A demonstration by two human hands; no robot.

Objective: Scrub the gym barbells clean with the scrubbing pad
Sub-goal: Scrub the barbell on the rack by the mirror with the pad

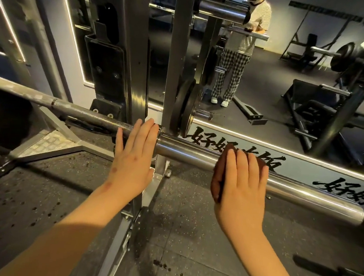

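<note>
A steel barbell (188,155) lies across a rack, its knurled shaft running off to the left and its shiny sleeve reaching right to the end cap. My left hand (134,158) rests flat on the bar at the collar, fingers straight. My right hand (242,185) presses a dark brown scrubbing pad (217,178) against the sleeve, fingers straight over the top. Most of the pad is hidden under that hand.
A black rack upright (177,56) rises just behind the bar. A mirror (269,84) behind it reflects a standing person and other machines. A weight plate (182,109) hangs on a peg by the upright. Speckled rubber flooring (190,237) lies below.
</note>
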